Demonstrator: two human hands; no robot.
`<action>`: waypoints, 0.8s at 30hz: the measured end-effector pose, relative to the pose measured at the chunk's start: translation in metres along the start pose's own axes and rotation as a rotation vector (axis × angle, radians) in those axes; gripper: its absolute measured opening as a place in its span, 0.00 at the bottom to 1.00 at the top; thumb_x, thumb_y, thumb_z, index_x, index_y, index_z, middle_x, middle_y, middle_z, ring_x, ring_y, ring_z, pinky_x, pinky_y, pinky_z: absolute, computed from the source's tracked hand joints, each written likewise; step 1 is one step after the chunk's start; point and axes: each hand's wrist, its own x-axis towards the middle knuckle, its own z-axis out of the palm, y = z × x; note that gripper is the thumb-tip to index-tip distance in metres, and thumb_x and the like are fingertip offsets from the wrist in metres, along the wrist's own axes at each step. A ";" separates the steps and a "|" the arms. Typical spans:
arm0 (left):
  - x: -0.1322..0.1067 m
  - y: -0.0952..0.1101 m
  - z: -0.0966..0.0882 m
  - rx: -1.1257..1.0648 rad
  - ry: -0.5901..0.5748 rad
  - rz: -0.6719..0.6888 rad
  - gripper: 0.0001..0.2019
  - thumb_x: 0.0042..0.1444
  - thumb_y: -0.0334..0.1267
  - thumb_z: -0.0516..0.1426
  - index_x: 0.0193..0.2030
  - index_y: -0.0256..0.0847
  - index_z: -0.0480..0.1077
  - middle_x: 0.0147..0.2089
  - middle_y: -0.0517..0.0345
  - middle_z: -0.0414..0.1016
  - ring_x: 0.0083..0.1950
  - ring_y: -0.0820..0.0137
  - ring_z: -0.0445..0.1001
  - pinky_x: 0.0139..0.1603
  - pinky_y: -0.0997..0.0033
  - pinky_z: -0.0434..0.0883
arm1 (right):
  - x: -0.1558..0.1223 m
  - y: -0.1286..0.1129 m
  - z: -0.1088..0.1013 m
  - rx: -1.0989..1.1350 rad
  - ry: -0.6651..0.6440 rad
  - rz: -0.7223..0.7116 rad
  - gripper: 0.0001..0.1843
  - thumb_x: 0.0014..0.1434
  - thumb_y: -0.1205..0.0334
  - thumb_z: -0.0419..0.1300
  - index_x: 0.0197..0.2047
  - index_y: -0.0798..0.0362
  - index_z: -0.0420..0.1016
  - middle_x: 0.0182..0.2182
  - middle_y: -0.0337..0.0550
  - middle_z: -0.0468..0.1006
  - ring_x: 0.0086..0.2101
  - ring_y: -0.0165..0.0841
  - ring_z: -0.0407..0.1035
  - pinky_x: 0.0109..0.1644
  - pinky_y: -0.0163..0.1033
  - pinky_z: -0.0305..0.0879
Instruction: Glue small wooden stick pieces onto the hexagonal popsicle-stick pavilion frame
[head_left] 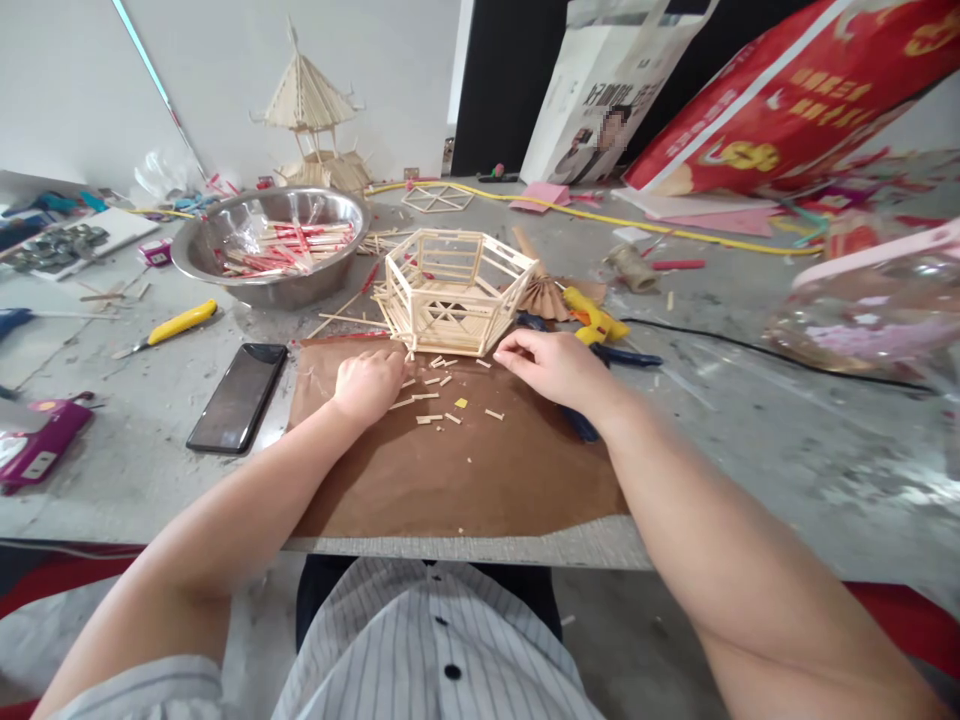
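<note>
A six-sided frame model of thin wooden sticks [448, 312] stands at the far edge of a brown paper sheet [450, 480]. My left hand [371, 383] is closed by its front left corner; whatever its fingers pinch is hidden. At the front right corner, my right hand [551, 368] has its fingertips drawn together, close to the model's base, and I cannot see what lies between them. Short cut stick pieces [433, 380] and a small yellow scrap [461, 403] are scattered on the paper between both hands.
Left of the paper lie a black phone [237, 398] and a yellow craft knife [180, 324]. Behind are a metal bowl [202, 255] of sticks and a stick pagoda [313, 110]. A yellow glue gun [594, 316], its black cord trailing right, lies near blue-handled pliers [630, 356].
</note>
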 end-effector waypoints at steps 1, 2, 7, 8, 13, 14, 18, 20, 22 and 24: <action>0.001 0.000 0.001 -0.005 0.008 0.002 0.18 0.61 0.44 0.43 0.38 0.39 0.71 0.39 0.48 0.76 0.42 0.64 0.74 0.36 0.70 0.66 | 0.000 0.001 0.001 -0.006 -0.006 0.005 0.12 0.56 0.56 0.52 0.33 0.52 0.73 0.27 0.42 0.78 0.28 0.33 0.70 0.32 0.35 0.59; 0.001 0.000 0.001 -0.008 0.016 0.005 0.17 0.61 0.44 0.43 0.38 0.39 0.71 0.39 0.48 0.76 0.42 0.64 0.74 0.36 0.70 0.66 | 0.000 0.001 0.002 -0.010 -0.013 0.008 0.12 0.56 0.56 0.52 0.33 0.52 0.73 0.28 0.42 0.78 0.29 0.33 0.71 0.32 0.35 0.59; 0.003 0.001 0.001 -0.026 0.022 0.016 0.15 0.60 0.41 0.45 0.38 0.39 0.71 0.40 0.49 0.76 0.43 0.64 0.74 0.37 0.69 0.66 | 0.000 0.000 0.003 -0.016 -0.045 0.019 0.12 0.56 0.56 0.52 0.34 0.51 0.74 0.29 0.42 0.78 0.30 0.33 0.71 0.33 0.35 0.59; 0.003 0.002 0.000 -0.032 0.018 0.019 0.15 0.60 0.41 0.45 0.38 0.39 0.71 0.40 0.48 0.76 0.43 0.64 0.74 0.37 0.69 0.67 | 0.000 0.000 0.002 -0.017 -0.044 0.022 0.12 0.56 0.56 0.52 0.34 0.51 0.74 0.28 0.42 0.78 0.30 0.33 0.71 0.32 0.35 0.59; 0.003 0.005 -0.003 -0.026 0.011 0.027 0.16 0.61 0.41 0.44 0.38 0.38 0.71 0.39 0.48 0.76 0.43 0.64 0.74 0.37 0.69 0.66 | 0.000 0.003 -0.001 -0.027 0.012 0.007 0.12 0.55 0.56 0.52 0.32 0.51 0.74 0.26 0.42 0.77 0.27 0.32 0.70 0.30 0.35 0.58; 0.003 0.005 -0.003 -0.024 0.007 0.026 0.16 0.61 0.41 0.44 0.38 0.38 0.71 0.39 0.48 0.76 0.43 0.64 0.74 0.37 0.69 0.66 | 0.001 0.004 -0.001 -0.028 0.030 0.006 0.12 0.55 0.56 0.53 0.32 0.51 0.74 0.26 0.42 0.77 0.27 0.32 0.70 0.30 0.35 0.58; 0.003 0.004 -0.004 -0.039 -0.020 0.014 0.15 0.60 0.41 0.45 0.38 0.39 0.71 0.40 0.49 0.75 0.43 0.64 0.73 0.37 0.69 0.67 | 0.001 0.008 -0.004 -0.039 0.069 0.040 0.11 0.55 0.56 0.53 0.32 0.52 0.74 0.27 0.43 0.78 0.28 0.34 0.70 0.30 0.36 0.59; 0.004 0.003 -0.002 -0.051 -0.024 0.000 0.15 0.60 0.41 0.45 0.38 0.39 0.71 0.40 0.49 0.75 0.43 0.64 0.73 0.37 0.69 0.67 | 0.002 0.010 -0.005 -0.046 0.071 0.057 0.11 0.55 0.56 0.53 0.32 0.52 0.74 0.27 0.44 0.78 0.28 0.34 0.70 0.31 0.36 0.59; 0.004 0.002 0.000 -0.064 -0.023 -0.002 0.15 0.60 0.42 0.45 0.38 0.40 0.70 0.40 0.49 0.75 0.43 0.64 0.73 0.37 0.69 0.67 | 0.002 0.010 -0.004 -0.050 0.064 0.071 0.11 0.55 0.56 0.53 0.32 0.52 0.74 0.27 0.44 0.78 0.28 0.34 0.70 0.31 0.36 0.59; 0.005 0.001 0.002 -0.080 -0.022 0.011 0.16 0.61 0.45 0.44 0.38 0.40 0.70 0.40 0.49 0.75 0.44 0.64 0.73 0.37 0.69 0.67 | 0.002 0.011 -0.004 -0.054 0.052 0.082 0.11 0.55 0.56 0.53 0.32 0.52 0.74 0.27 0.44 0.78 0.29 0.35 0.71 0.31 0.36 0.59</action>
